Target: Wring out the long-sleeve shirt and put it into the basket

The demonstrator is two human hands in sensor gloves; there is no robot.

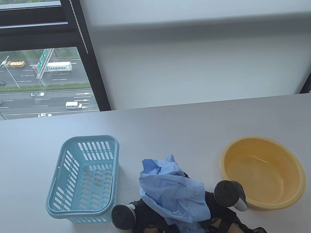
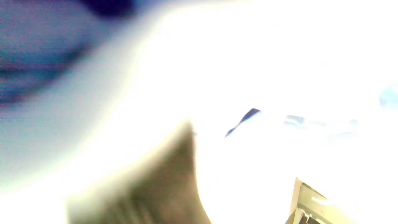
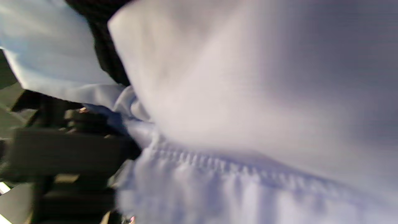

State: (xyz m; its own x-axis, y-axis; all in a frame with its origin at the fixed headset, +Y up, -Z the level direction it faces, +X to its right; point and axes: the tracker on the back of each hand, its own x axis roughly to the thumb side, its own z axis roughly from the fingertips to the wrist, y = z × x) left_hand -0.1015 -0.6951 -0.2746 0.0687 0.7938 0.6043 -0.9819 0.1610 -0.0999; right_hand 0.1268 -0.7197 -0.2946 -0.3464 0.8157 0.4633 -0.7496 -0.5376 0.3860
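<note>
A bunched light blue long-sleeve shirt point(image 1: 175, 191) is held up near the table's front edge, between the basket and the basin. My left hand point(image 1: 146, 218) grips its lower left side and my right hand point(image 1: 213, 206) its lower right side. The cloth covers most of the fingers of both hands. In the right wrist view the shirt point(image 3: 248, 93) fills the frame, with dark gloved fingers point(image 3: 62, 149) pressed into it at the left. The left wrist view is washed out and blurred. The light blue slotted basket point(image 1: 92, 138) stands to the left with nothing in it.
A yellow basin point(image 1: 255, 139) holding a little water sits right of my hands. The white table point(image 1: 172, 126) runs back to a window and a wall.
</note>
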